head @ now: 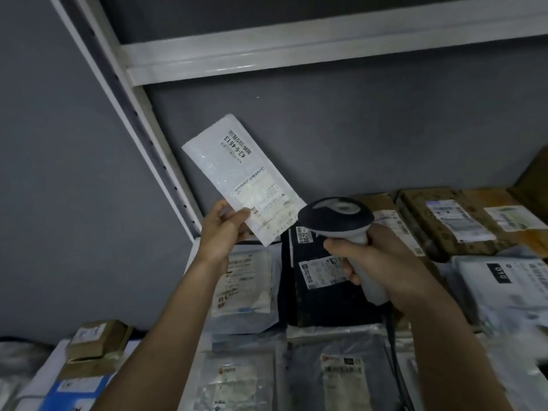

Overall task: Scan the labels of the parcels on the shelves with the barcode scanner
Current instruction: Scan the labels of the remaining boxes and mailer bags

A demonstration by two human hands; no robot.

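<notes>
We see the left hand (221, 229) pinching a white padded parcel (237, 176) by its lower end, label facing us, tilted above the shelf (207, 59). The right hand (382, 262) grips the barcode scanner (336, 215), its head just beside the parcel's barcode.

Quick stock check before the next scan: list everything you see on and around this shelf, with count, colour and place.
White padded envelope: one, white, held up in front of the grey wall, labels facing the camera.
Barcode scanner: one, dark head with pale grey handle, right of the envelope.
Black parcel: one, black, shelf centre, below the scanner.
Cardboard boxes: several, brown, back right of the shelf.
Clear poly bags: several, pale, front and left of the shelf.
Small cardboard box: one, brown, lower left.
Shelf frame: white metal, overhead and at left.
Left hand: pinches the envelope's lower corner.
Right hand: grips the scanner handle.
</notes>
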